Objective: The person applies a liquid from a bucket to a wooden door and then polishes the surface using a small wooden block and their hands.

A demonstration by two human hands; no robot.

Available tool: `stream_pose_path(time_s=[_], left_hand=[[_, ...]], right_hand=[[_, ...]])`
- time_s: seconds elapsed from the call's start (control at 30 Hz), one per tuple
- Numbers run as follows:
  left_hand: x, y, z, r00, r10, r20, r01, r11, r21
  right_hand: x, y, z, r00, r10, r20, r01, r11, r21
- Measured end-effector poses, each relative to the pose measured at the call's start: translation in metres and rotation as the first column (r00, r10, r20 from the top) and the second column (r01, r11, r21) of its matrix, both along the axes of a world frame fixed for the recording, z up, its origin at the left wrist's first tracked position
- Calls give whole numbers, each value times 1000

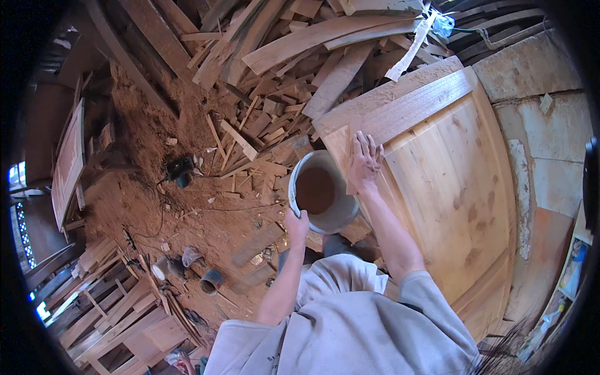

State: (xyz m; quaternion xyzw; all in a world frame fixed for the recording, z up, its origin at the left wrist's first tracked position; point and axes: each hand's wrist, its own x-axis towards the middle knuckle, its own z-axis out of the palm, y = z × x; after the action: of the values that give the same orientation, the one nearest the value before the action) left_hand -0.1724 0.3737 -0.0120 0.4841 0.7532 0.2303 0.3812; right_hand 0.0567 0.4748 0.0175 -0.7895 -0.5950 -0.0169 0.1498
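L. hand w/ fingers closed on near-left rim of pale bucket, brown matter inside; bucket in front of torso, just L. of panelled wooden board; R. hand laid on board's frame, fingers extended, grasping nothing; wood offcuts heaped beyond bucket; brown dust over floor at L.

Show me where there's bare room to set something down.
The broad middle of the wooden panel, below its dark top rail and right of the right hand, looks bare. Sawdust-covered ground between the leaning board and the dark corded device also looks fairly open. It's crowded at the scrap heap beyond the bucket.
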Motion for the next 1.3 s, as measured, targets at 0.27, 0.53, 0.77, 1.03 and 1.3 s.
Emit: stream_pose_path(time_s=[0.27, 0.53, 0.77, 1.03, 1.3], left_hand=[[-2, 8, 10, 999, -3, 43, 5, 999, -54], [-25, 0, -1, 1000, 20, -1, -20, 995, -102], [-27, 4, 0, 999, 45, -9, -46, 995, -88], [-17, 11, -3, 997, 57, 57, -53, 996, -69], [-8, 11, 17, 999, 33, -11, -34, 997, -75]], right_hand=[[5, 1, 13, 1000, -7, 15, 6, 1000, 29], [7, -3, 46, 985, 5, -171, -38, 981, -191], [31, 9, 29, 985, -28, -172, 3, 990, -143], [23, -4, 32, 968, 142, -206, -182, 964, -193], [-21, -62, 40, 959, 273, -77, -283, 941, -184]])
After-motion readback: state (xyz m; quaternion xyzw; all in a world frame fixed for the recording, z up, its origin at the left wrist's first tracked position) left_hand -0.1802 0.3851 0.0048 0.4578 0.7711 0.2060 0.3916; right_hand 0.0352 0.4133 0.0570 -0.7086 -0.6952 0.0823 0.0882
